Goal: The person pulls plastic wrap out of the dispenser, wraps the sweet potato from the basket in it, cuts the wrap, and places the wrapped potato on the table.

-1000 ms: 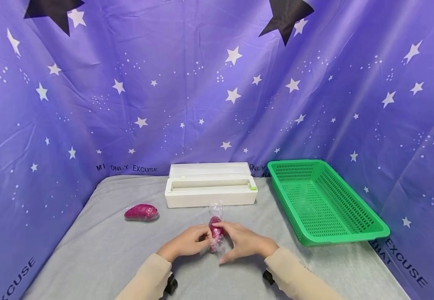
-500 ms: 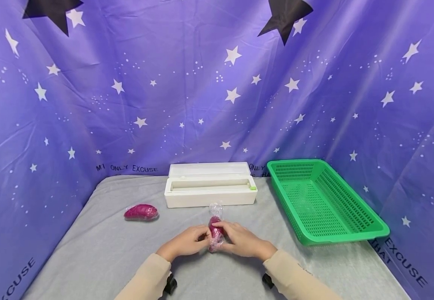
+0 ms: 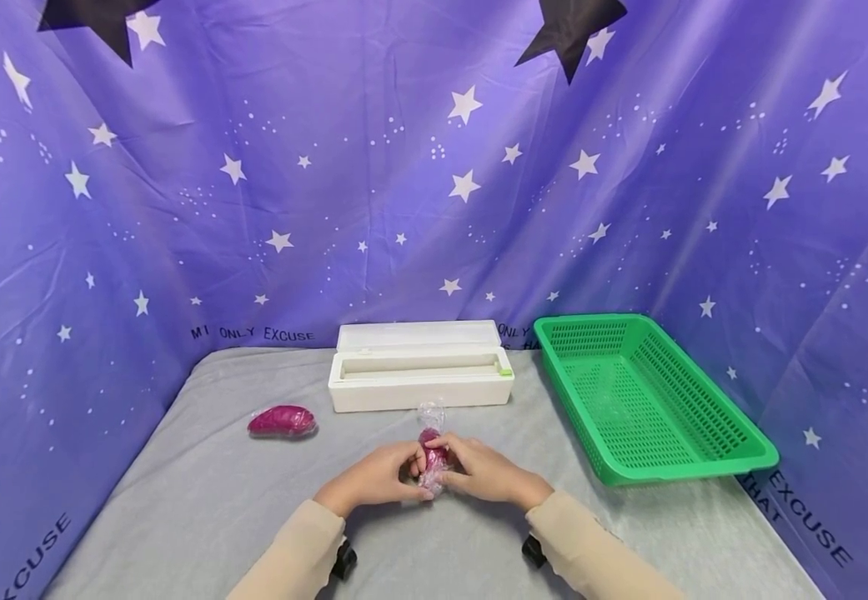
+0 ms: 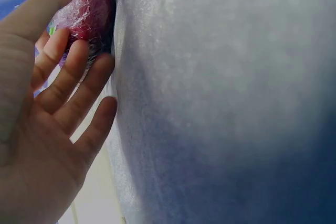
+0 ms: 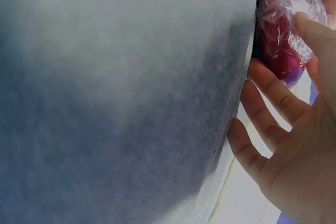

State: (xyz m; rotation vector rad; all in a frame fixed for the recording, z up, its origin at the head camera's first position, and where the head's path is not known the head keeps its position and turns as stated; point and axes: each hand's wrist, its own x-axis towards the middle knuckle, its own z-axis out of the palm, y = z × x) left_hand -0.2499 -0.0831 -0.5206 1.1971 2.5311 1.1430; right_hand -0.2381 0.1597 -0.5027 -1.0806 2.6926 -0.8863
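Observation:
In the head view, a purple-red sweet potato (image 3: 435,457) lies lengthwise between my hands at mid table, wrapped in crinkled cling film (image 3: 431,414) whose loose end sticks out at the far side. My left hand (image 3: 379,477) holds its left side, thumb low at the near end. From the right, my right hand (image 3: 489,472) grips it, and in the right wrist view the thumb presses the film over the sweet potato (image 5: 274,35). Fingers of the left hand curl beside the wrapped sweet potato (image 4: 95,14) in the left wrist view. The underside is hidden.
Another film-wrapped sweet potato (image 3: 282,422) lies to the left on the grey cloth (image 3: 201,500). Behind the hands stands a white cling film box (image 3: 422,396), lid raised. A green perforated basket (image 3: 606,471) stands at the right. A purple star-patterned curtain (image 3: 373,167) surrounds the table.
My right thumb has come in against the near end of the wrapped sweet potato. My left thumb has since stretched out toward that same end, and the film there is gathered closer.

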